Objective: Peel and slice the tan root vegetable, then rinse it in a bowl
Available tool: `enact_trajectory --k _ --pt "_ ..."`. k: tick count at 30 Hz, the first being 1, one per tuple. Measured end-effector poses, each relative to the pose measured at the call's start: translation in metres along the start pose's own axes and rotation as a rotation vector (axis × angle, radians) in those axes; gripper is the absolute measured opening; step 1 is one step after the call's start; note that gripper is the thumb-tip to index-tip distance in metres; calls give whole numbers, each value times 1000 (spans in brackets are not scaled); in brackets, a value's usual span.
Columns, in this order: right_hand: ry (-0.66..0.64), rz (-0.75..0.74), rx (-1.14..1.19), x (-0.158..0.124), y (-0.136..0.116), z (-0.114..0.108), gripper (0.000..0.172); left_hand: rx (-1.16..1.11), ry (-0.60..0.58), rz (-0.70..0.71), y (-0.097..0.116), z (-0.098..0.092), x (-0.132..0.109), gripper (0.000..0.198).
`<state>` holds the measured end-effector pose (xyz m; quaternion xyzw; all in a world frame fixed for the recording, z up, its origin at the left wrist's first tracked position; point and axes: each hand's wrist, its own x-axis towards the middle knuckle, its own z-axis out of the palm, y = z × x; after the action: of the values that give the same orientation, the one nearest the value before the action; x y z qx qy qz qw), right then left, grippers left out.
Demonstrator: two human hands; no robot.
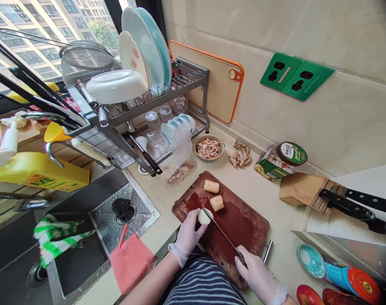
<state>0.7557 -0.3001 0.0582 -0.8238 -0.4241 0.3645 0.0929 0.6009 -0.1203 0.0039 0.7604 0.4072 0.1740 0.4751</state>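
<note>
On a wet reddish-brown cutting board [246,224], my gloved left hand [188,235] pinches a white, rounded vegetable piece [204,217] near the board's left edge. My right hand [258,273], also in a clear glove, is wrapped around the handle of a knife [223,233]. The blade slants up and left, its tip end lying over the white piece; how deep it has cut I cannot tell. Just beyond it lie two pale cylindrical vegetable chunks, one upper chunk [211,186] and one lower chunk [217,203].
Behind the board stand a bagged food item [181,171], a bowl of garlic cloves [208,148] and ginger [240,154]. A knife block [302,190] and a jar [281,160] are right. The sink [100,220] and dish rack [142,114] are left.
</note>
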Motion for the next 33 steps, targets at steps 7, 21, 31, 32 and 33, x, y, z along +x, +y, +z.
enact_trajectory --k 7,21,31,32,33 --pt "-12 -76 162 -6 -3 -15 35 -17 -1 -52 3 -2 -1 41" --pt "-66 2 126 -29 9 -14 43 -73 7 -63 -1 -1 -2 38" --pt "-19 10 149 -28 1 -19 38 -92 11 -64 0 -2 -2 39" --pt "-12 8 153 -28 0 -20 38 -93 14 -67 1 -2 -2 39" --pt "-5 5 156 -29 -1 -21 37 -94 16 -69 1 -3 -2 39"
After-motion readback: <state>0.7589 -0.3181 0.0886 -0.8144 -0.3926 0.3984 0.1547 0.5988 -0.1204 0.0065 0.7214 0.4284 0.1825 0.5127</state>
